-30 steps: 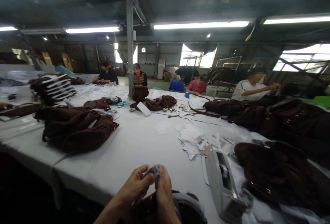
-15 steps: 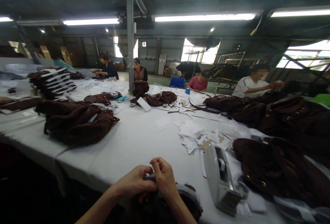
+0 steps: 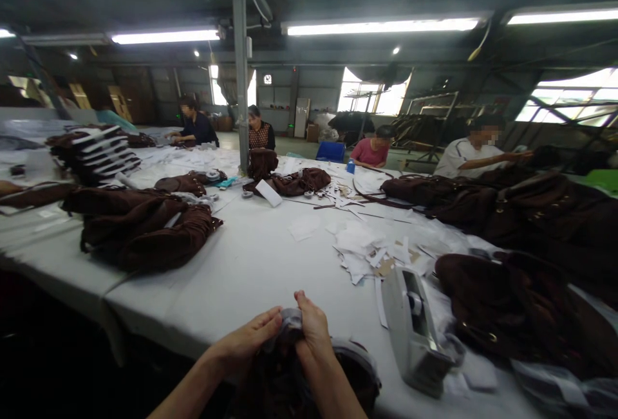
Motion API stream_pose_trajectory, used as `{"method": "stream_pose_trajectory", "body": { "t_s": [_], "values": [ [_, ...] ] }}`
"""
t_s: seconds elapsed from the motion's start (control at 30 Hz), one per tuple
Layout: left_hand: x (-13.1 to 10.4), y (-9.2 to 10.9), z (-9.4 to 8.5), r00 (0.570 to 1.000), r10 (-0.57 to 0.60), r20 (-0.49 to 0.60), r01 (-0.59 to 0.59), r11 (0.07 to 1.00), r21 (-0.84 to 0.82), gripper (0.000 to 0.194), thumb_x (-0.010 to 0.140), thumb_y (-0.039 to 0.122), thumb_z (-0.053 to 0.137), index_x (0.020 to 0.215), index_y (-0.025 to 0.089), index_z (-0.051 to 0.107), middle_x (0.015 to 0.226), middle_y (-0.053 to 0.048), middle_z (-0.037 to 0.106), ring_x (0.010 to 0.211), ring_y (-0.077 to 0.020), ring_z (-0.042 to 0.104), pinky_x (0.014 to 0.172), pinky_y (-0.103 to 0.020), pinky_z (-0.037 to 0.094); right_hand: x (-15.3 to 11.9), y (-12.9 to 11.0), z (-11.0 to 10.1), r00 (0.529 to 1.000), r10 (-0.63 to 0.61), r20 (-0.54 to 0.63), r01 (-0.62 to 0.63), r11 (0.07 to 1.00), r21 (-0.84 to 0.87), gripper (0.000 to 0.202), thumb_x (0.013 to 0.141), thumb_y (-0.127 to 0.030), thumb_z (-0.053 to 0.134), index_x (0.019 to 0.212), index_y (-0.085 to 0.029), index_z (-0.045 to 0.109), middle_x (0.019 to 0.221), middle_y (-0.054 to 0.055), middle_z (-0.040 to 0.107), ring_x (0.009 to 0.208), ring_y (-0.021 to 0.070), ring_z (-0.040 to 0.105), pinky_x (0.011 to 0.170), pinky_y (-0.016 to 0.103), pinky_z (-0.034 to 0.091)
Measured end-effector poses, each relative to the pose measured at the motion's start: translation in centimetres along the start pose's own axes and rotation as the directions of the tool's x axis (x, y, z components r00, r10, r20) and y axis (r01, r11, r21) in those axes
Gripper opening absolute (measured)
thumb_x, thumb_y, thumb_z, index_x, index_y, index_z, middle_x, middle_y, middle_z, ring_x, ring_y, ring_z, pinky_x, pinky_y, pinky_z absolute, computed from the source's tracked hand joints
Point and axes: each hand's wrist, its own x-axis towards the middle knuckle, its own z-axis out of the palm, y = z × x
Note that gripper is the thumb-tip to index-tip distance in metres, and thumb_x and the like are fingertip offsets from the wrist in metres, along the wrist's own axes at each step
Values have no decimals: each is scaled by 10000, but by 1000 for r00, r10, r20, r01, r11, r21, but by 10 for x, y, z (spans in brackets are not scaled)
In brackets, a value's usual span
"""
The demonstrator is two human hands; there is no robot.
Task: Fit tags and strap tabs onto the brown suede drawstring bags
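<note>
At the near edge of the table, my left hand (image 3: pixel 251 338) and my right hand (image 3: pixel 313 335) pinch a grey-wrapped strap (image 3: pixel 291 319) from its two sides. The strap bends in an arch between my fingertips. Below it hangs a dark brown bag (image 3: pixel 275 374), mostly in shadow and partly behind my wrists. To the right of my right wrist, another curved part with a pale wrapping (image 3: pixel 360 358) shows; I cannot tell whether it belongs to the same bag. A grey tape dispenser (image 3: pixel 415 335) stands on the table to the right of my hands.
Brown bags lie in a heap (image 3: pixel 149 226) at left and in a pile (image 3: pixel 521 309) at right. Paper scraps (image 3: pixel 362 248) are strewn beyond the dispenser. A metal post (image 3: pixel 240 71) rises at the table's middle. Several people sit across the white table (image 3: pixel 255 258).
My hands have moved slightly apart, and the grey-wrapped strap now shows as an arch between them. My left fingers have straightened along its side. The view has shifted slightly.
</note>
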Motion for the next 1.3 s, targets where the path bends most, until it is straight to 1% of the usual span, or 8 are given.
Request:
{"method": "stream_pose_trajectory", "body": {
  "t_s": [0.17, 0.37, 0.47, 0.6, 0.8, 1.03, 1.17, 1.3],
  "values": [
    [0, -3, 1, 987, -19, 161, 39, 992, -123, 462, 801, 571, 549, 887, 127, 643, 665, -46, 624, 572, -126, 536, 565, -220, 411, -1, 5, 6, 990, 137, -13, -137, 990, 28, 471, 507, -565, 772, 677, -168, 584, 423, -50, 493, 366, 122, 450, 377, 261, 361],
    [1, 0, -2, 994, -53, 95, 73, 972, -224, 450, 770, 556, 601, 788, 108, 637, 567, -25, 584, 487, -100, 493, 506, -204, 375, -1, -10, 3, 980, 181, 76, -178, 983, -48, 512, 601, -605, 708, 758, -124, 635, 459, -30, 531, 411, 122, 487, 411, 238, 374],
    [1, 2, -6, 994, -62, 89, 80, 974, -212, 456, 773, 548, 603, 743, 95, 648, 553, -35, 589, 481, -96, 483, 502, -207, 350, -7, -33, -5, 958, 94, 272, -32, 974, -222, 473, 707, -576, 640, 837, -123, 681, 576, 8, 620, 528, 139, 563, 515, 247, 436],
    [0, 5, -8, 988, -70, 137, 93, 980, -173, 444, 768, 530, 621, 749, 88, 668, 558, -29, 593, 499, -89, 474, 523, -204, 330, -19, -67, -15, 747, 31, 665, 395, 783, -480, 336, 753, -369, 659, 1044, -204, 685, 978, 51, 698, 846, 198, 622, 741, 294, 473],
    [0, 5, -9, 973, -66, 220, 105, 979, -173, 442, 771, 529, 618, 775, 89, 668, 575, -29, 601, 542, -106, 502, 577, -216, 365, -24, -80, -19, 607, 51, 793, 606, 616, -503, 289, 817, -228, 541, 1074, -212, 671, 976, 35, 702, 891, 217, 620, 819, 334, 473],
    [3, 10, -15, 955, -127, 268, 174, 972, -157, 427, 795, 509, 588, 891, 100, 668, 714, -84, 694, 642, -164, 602, 644, -252, 426, -15, -70, -21, 577, 48, 816, 685, 516, -514, 269, 876, -245, 494, 1101, -190, 631, 1006, 60, 684, 915, 199, 609, 847, 310, 459],
    [9, 21, -15, 908, -232, 349, 282, 954, -99, 694, 805, 713, 348, 946, 110, 661, 756, -100, 706, 696, -190, 619, 666, -276, 434, -12, -73, -21, 541, 75, 838, 715, 483, -505, 242, 870, -208, 491, 1063, -199, 636, 964, 45, 679, 894, 188, 603, 823, 297, 459],
    [14, 31, -12, 912, -243, 331, 255, 967, 8, 501, 798, 586, 538, 1008, 144, 642, 780, -66, 696, 666, -177, 618, 658, -274, 415, -11, -71, -24, 555, 27, 831, 728, 467, -501, 275, 824, -132, 511, 1061, -203, 632, 964, 43, 671, 914, 181, 600, 832, 288, 455]
  ]
}}
